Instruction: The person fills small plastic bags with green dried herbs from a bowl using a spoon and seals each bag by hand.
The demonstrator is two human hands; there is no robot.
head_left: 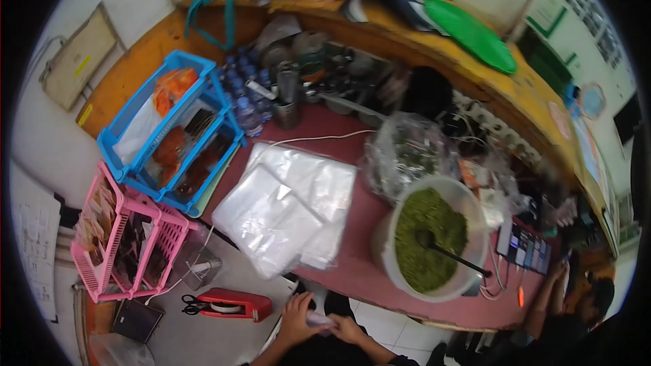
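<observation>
My left hand [296, 320] and my right hand [348, 332] are close together at the bottom, in front of my body. Between them is a small pale, pinkish-grey object [320, 320], held by the fingers of both; blur hides its kind. Just left of my left hand lies a red tape dispenser [237, 305], with black scissors [193, 304] beside it. Ahead, clear plastic bags [271, 217] lie in flat stacks on the dark red table [352, 285]. To the right stands a translucent tub [385, 257] of green ground material [427, 264] with a dark long-handled spoon [454, 259] in it.
Blue [169, 135] and pink [163, 230] plastic racks stand at the left. Water bottles [249, 115] and a metal cup [286, 115] are behind the bags. A phone [529, 251] lies right of the tub. Another person's arm [550, 291] shows at the right edge.
</observation>
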